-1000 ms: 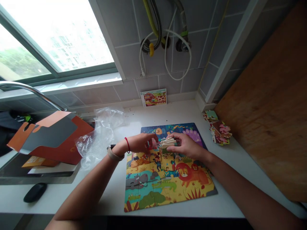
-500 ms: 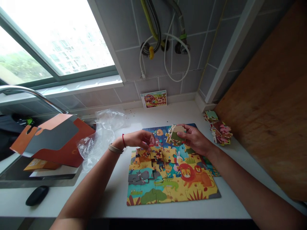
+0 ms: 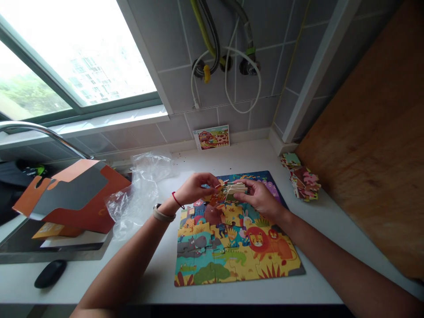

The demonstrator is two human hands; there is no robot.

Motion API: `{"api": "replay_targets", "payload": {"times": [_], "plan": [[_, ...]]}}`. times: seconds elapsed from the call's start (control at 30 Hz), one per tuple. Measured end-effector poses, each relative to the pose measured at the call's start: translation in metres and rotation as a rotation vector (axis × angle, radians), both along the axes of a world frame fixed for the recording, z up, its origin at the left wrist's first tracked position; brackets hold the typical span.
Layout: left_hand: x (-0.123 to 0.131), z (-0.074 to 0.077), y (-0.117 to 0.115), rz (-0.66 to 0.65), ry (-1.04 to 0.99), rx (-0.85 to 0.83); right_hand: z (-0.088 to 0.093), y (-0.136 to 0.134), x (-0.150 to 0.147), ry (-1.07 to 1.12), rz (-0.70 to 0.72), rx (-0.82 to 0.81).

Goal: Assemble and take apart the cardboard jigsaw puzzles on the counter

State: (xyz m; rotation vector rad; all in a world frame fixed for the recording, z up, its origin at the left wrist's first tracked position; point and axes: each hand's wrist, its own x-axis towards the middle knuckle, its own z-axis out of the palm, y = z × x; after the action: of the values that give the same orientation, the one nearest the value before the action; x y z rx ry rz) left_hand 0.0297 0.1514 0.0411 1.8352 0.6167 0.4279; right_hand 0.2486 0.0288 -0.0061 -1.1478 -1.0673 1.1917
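My left hand (image 3: 198, 189) is closed in a pinch on a small puzzle piece (image 3: 220, 186), just left of a stack of puzzle pieces (image 3: 234, 190). Fingers and thumb of my right hand (image 3: 261, 198) grip that stack, which is seen edge-on. Both hands are above the far half of a jigsaw puzzle (image 3: 232, 265) with lions, a crocodile and a hippo. Several loose pieces, one with a brown animal (image 3: 213, 214), lie on top of the puzzle's left middle part. My hands cover some of its far side.
More puzzle pieces (image 3: 303, 181) are piled at the right by a wooden panel (image 3: 371, 145). A picture card (image 3: 212, 137) leans on the wall. Crumpled clear plastic (image 3: 145, 185), an open orange box (image 3: 89, 194) over the sink, and a black mouse-shaped object (image 3: 51, 274) are at left.
My left hand has risen from the puzzle towards the stack and now pinches a piece. The brown-animal piece shows where my fingers were. My right hand has shifted slightly left, tilting the stack.
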Motion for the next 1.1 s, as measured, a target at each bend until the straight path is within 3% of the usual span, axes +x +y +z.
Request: {"api": "replay_targets", "payload": {"times": [0.1,0.2,0.3,0.5,0.77,1.0,1.1], "plan": [[0.005,0.001,-0.009,0.041,0.053,0.14,-0.006,0.003,0.003,-0.151,-0.067,0.113],[0.008,-0.006,-0.013,-0.031,0.046,0.117,-0.01,0.004,0.004,-0.264,-0.092,0.18],[0.01,-0.018,-0.009,-0.051,0.021,0.097,-0.011,0.004,0.005,-0.263,-0.038,0.16],[0.011,-0.034,-0.001,0.045,0.019,0.022,-0.01,0.006,0.01,-0.201,0.032,0.076],[0.021,-0.05,-0.014,0.044,-0.134,-0.095,-0.018,0.005,0.002,-0.197,0.026,0.12],[0.028,-0.058,-0.023,0.214,-0.212,0.035,-0.013,0.001,-0.003,-0.318,0.01,0.269],[0.028,-0.056,-0.022,0.325,-0.265,0.128,-0.007,-0.002,-0.004,-0.454,-0.088,0.309]]}}
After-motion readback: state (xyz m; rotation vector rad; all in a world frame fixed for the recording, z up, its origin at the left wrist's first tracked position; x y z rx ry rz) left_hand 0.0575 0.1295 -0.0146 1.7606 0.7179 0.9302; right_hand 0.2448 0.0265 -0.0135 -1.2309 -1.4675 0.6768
